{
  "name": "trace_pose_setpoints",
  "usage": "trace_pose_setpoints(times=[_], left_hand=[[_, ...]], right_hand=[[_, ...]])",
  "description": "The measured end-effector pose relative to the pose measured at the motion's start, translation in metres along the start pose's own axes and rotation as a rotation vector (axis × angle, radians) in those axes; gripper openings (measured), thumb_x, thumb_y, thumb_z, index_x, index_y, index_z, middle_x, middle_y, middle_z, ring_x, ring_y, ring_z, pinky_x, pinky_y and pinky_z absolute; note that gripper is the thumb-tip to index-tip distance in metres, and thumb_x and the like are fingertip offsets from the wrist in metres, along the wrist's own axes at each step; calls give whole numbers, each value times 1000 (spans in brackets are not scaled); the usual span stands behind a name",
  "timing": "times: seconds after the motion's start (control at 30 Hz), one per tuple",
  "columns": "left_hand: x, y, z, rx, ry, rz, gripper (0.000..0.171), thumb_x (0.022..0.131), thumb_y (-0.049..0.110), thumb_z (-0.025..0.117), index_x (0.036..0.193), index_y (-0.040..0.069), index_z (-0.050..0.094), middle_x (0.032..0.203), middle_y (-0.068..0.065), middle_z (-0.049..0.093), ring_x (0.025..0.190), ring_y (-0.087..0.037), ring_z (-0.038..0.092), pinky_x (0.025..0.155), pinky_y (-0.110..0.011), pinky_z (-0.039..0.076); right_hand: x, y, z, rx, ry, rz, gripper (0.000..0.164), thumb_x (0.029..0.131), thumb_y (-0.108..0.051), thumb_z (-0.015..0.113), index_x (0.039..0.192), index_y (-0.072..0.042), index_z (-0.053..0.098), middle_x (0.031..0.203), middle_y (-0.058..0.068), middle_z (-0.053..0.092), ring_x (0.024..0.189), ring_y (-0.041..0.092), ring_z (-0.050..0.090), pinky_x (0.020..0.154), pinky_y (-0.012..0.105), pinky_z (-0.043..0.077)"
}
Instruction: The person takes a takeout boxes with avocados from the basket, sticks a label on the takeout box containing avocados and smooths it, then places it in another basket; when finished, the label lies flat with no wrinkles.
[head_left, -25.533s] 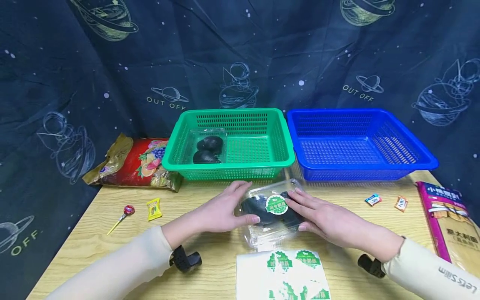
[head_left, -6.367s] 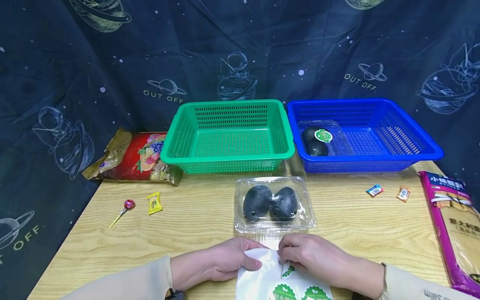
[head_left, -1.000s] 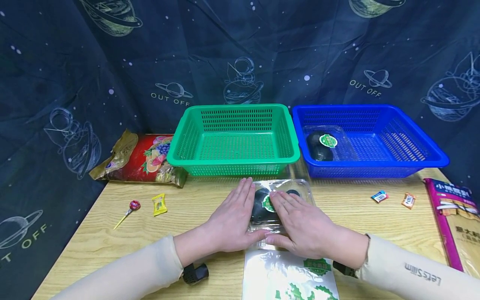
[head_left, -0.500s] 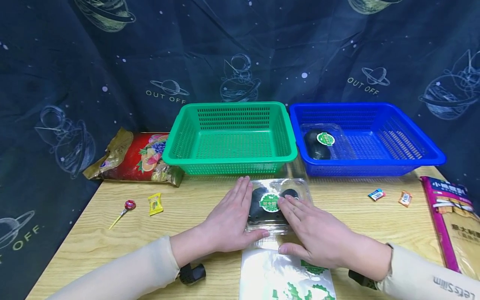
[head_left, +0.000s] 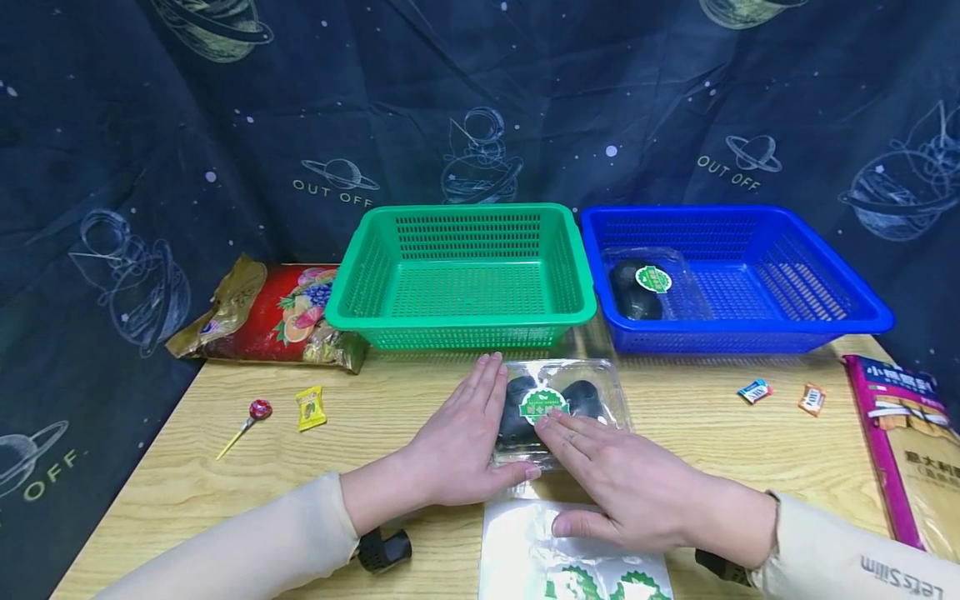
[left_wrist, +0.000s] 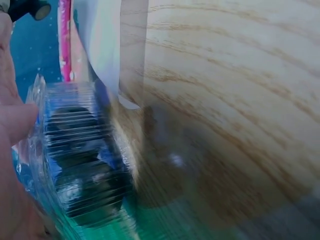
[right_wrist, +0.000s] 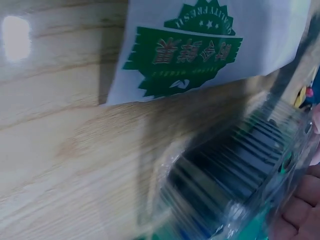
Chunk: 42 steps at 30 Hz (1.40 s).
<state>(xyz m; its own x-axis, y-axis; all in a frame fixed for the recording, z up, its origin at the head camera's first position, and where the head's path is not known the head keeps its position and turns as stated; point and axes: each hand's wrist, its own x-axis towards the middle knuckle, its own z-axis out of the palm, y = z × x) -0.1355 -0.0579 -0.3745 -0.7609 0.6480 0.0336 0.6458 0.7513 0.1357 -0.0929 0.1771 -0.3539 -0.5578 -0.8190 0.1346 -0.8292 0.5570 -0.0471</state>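
Note:
A clear plastic clamshell box (head_left: 611, 392) lies on the table in front of the green basket, with two dark, avocado-like fruits (head_left: 583, 400) inside. On its lid is a round green-and-white sticker (head_left: 542, 403). My left hand (head_left: 461, 442) lies along the box's left side, fingers straight, thumb at the near edge. The right hand (head_left: 633, 479) rests its straight fingertips on the sticker's lower edge. In both wrist views the ribbed side of the box (left_wrist: 87, 150) shows. Nearer to me lies a white sheet of the same stickers (head_left: 517, 550).
Behind stand a green basket (head_left: 461, 321) and a blue basket (head_left: 750, 325); the blue one holds another stickered clamshell (head_left: 686, 287). A lollipop (head_left: 259, 410), yellow candy (head_left: 311, 408) and red bag (head_left: 277, 325) are left. Two small candies (head_left: 755, 391) and a pasta bag (head_left: 900, 450) are right.
One stickered clamshell has gone into the blue basket; the other has left the green basket. Since 6.4 seconds ago it has gained a sticker. Just now the right hand's fingers slid nearer me across it.

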Motion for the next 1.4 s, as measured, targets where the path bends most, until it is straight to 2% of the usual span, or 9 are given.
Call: trace_pose_setpoints(times=[0.13,0.27,0.47,0.63,0.87,1.1,1.4], left_hand=[[0,-1,0,-9,7,13,110,85,74,41,148,-11,9,155,-27,1,145,-35,-2,116,-40,9],[0,-2,0,-6,4,21,109,86,73,40,148,-11,8,155,-26,1,144,-32,-6,116,-40,8],[0,-2,0,14,-1,30,108,86,73,38,148,-10,9,156,-26,2,144,-32,-6,116,-41,9],[0,-2,0,24,1,31,107,86,72,41,148,-11,9,156,-26,3,144,-32,-4,116,-41,10],[1,0,-2,27,-8,17,109,86,74,39,147,-12,11,155,-28,4,144,-35,0,116,-42,11],[1,0,-1,33,-1,14,110,85,75,39,147,-12,13,155,-27,7,145,-35,2,116,-41,12],[1,0,-1,36,-1,8,110,84,75,39,147,-11,12,156,-27,6,145,-35,3,116,-40,12]], right_hand=[[6,-2,2,19,-12,-18,83,93,-61,43,144,4,35,147,17,39,137,28,34,108,40,35],[14,-3,5,19,-30,-23,83,94,-60,40,145,4,32,149,16,36,139,28,32,110,39,32],[25,-8,9,18,-78,29,84,96,-61,31,148,5,24,153,18,26,143,28,22,113,39,24],[29,-12,11,-15,-101,79,86,96,-62,32,149,5,20,154,18,23,143,28,18,114,39,21],[26,-11,10,-58,-98,133,86,95,-60,38,147,7,26,151,21,29,141,31,24,113,42,24],[18,-8,10,-77,-85,171,85,95,-60,38,146,7,28,151,20,31,141,32,26,112,44,26],[6,-3,6,-166,-84,188,85,94,-61,39,143,8,33,148,21,35,140,32,29,111,44,28]])
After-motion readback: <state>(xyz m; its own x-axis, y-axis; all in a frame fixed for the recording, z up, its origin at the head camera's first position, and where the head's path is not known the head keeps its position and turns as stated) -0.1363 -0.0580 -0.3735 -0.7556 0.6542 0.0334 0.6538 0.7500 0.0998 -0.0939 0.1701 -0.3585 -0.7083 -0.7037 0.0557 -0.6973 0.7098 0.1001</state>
